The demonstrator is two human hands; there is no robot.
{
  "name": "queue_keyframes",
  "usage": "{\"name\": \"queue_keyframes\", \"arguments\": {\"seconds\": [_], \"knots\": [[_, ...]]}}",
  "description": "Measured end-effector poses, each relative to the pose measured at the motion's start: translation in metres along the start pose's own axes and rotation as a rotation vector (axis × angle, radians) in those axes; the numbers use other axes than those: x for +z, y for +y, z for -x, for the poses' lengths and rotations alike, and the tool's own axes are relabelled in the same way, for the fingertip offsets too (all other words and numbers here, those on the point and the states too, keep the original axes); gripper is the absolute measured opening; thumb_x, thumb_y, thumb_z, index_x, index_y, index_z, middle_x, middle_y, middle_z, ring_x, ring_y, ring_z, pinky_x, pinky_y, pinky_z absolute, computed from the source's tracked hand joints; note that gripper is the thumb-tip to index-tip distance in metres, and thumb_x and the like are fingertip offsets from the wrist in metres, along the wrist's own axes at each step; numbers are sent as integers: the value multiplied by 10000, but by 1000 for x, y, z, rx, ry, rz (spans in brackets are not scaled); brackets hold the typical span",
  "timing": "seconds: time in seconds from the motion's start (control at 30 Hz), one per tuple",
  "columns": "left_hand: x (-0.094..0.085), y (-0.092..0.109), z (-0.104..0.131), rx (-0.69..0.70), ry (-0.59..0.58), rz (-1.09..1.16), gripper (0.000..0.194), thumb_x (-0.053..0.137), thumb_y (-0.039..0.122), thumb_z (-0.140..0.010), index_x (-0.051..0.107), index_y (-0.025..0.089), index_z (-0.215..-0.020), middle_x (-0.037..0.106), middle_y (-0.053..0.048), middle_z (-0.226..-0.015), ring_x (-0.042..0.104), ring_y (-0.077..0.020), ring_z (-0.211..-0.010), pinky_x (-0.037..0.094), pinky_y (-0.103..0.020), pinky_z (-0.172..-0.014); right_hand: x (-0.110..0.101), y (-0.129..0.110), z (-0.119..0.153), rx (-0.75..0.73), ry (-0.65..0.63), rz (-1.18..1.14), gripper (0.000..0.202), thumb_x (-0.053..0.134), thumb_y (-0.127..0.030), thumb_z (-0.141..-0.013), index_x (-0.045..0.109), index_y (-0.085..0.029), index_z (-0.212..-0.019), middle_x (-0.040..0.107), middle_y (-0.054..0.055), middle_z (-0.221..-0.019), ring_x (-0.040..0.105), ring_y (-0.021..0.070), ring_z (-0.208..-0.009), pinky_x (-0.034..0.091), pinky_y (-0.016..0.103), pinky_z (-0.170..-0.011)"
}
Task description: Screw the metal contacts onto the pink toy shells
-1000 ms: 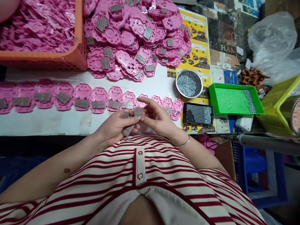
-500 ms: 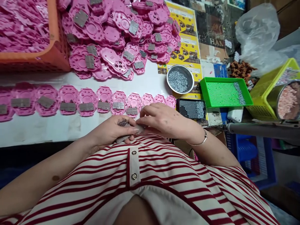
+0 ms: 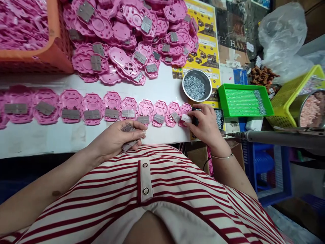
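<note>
My left hand [image 3: 124, 135] is closed around a small stack of thin grey metal plates [image 3: 129, 145], held just past the table's front edge. My right hand [image 3: 207, 123] reaches to the right end of a row of pink plastic casings [image 3: 160, 105]. Its thumb and forefinger pinch a small metal plate [image 3: 186, 118] at the lower part of the last casing [image 3: 185, 107]. The other casings in the row lie with the hollow side up, most bearing a similar plate, some of them crooked.
Behind the row rises a heap of pink casings [image 3: 119, 37], beside an orange basket [image 3: 54, 44] of pink parts. On the right are a metal bowl [image 3: 195, 99] of screws, a black screw tray [image 3: 220, 117], a green screw tray [image 3: 246, 114] and a power screwdriver [image 3: 269, 136].
My right hand has moved right, from beside my left hand to the last casing. Plates now show on the rightmost casings, partly hidden before. My left hand keeps its stack.
</note>
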State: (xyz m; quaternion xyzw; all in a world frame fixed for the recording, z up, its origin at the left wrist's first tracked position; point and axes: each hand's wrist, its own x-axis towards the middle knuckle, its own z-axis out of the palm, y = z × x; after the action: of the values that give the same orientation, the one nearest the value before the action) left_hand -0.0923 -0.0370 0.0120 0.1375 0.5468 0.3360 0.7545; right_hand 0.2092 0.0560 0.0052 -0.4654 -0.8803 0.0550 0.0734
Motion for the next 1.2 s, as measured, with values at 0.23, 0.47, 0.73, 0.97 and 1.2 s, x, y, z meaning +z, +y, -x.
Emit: {"name": "queue_keyframes", "arguments": {"seconds": [0.23,0.47,0.73,0.97,1.2], "knots": [[-2,-1,1,38,3,83,269,837,132,-644,666,133,-852,646,-18,-703,625,-111,-549,527,-159,-441,-1,-6,-5,8,0,12,427,723,-442,-829,680,-181,-1164,579,141,-1308,519,327,-1209,432,500,-1031],[-6,-3,4,55,21,132,233,810,101,-664,668,138,-844,650,-22,-709,629,-115,-558,525,-159,-438,0,-32,-21,-61,-204,98,412,729,-421,-826,679,-171,-1150,521,143,-1418,418,370,-1349,386,539,-1088],[-11,-3,7,65,39,153,246,824,104,-637,673,141,-827,655,-19,-707,629,-123,-562,520,-168,-433,1,-33,-19,-30,-202,88,362,730,-389,-835,684,-202,-1142,523,129,-1418,431,357,-1343,402,532,-1080],[-15,-1,6,116,51,173,327,881,151,-587,669,141,-835,661,-7,-695,630,-114,-548,519,-162,-434,2,-23,-18,-75,-106,90,350,702,-399,-854,688,-170,-1117,565,162,-1351,509,360,-1255,452,535,-1033],[-78,52,26,643,300,350,367,905,185,-581,618,143,-806,660,25,-667,618,-77,-527,480,-124,-428,3,-8,-45,-387,190,52,344,568,-447,-928,664,-141,-1052,614,221,-1231,619,398,-1081,528,541,-853]]}}
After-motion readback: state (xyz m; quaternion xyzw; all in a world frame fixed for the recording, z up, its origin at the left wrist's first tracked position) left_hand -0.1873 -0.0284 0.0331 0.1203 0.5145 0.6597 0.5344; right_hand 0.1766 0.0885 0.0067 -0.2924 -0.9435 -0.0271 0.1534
